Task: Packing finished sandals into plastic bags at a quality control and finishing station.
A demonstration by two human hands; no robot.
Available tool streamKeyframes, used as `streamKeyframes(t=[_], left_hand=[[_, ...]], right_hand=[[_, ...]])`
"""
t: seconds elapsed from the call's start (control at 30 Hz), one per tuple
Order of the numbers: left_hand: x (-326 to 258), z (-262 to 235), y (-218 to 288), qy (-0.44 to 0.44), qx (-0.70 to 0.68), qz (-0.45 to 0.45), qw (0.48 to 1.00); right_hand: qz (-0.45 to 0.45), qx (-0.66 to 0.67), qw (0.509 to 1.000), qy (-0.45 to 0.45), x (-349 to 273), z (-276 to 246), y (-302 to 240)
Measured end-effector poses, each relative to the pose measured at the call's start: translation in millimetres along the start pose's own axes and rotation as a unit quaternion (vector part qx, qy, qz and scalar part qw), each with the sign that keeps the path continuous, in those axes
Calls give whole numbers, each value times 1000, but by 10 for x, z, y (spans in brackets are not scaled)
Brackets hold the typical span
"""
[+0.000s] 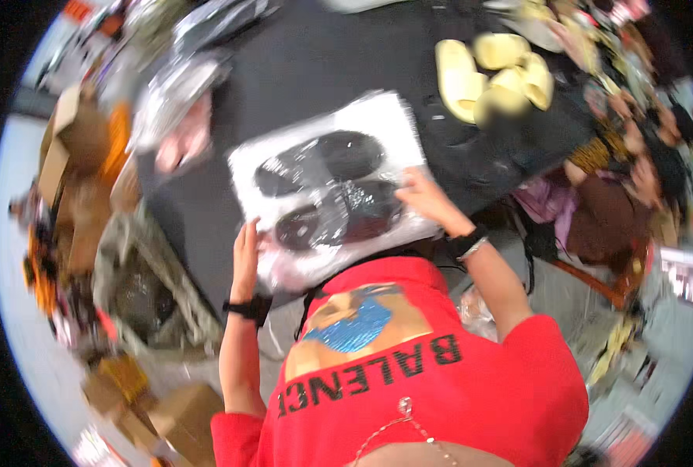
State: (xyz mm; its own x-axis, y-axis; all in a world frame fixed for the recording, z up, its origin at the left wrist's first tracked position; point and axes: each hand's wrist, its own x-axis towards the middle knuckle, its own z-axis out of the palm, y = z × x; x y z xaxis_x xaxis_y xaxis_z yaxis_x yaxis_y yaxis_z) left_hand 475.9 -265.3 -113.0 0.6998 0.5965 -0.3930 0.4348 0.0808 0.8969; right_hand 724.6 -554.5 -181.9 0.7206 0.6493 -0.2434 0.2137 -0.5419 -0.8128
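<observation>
"So, where's the wrapped package [321, 191] just now?"

"Over the dark surface [304, 71], by its near edge, slanted, between the left hand [247, 253] and the right hand [427, 198]. Whether it touches down, I can't tell."

"And the fingers?"

"Left ones look clamped on its lower left edge, right ones on the right edge. How hard they squeeze doesn't show."

"How would you hold it well?"

"Take the white backing [395, 121] firmly along with the clear plastic [332, 212]; slack wrapping would probably slip. Keep both sides level, so what look like black slippers [354, 154] don't slide about, and stay clear of the yellow slippers [504, 88]."
</observation>
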Motion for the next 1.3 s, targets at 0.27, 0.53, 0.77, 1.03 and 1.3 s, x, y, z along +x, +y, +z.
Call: streamKeyframes(t=[0.27,0.53,0.77,1.03,1.3], left_hand=[[-153,-266,84,-19,-131,43,990],[82,-90,-244,-217,50,-12,975],[575,669,-25,-83,448,382,804],[680,1010,-174,-68,489,393,776],[240,-95,-500,58,513,260,816]], right_hand=[[107,88,990,-32,110,157,-53],[140,180,973,30,216,103,72],[239,249,938,-45,441,-22,-77],[177,192,965,28,465,161,-113],[211,170,958,97,410,-66,-15]])
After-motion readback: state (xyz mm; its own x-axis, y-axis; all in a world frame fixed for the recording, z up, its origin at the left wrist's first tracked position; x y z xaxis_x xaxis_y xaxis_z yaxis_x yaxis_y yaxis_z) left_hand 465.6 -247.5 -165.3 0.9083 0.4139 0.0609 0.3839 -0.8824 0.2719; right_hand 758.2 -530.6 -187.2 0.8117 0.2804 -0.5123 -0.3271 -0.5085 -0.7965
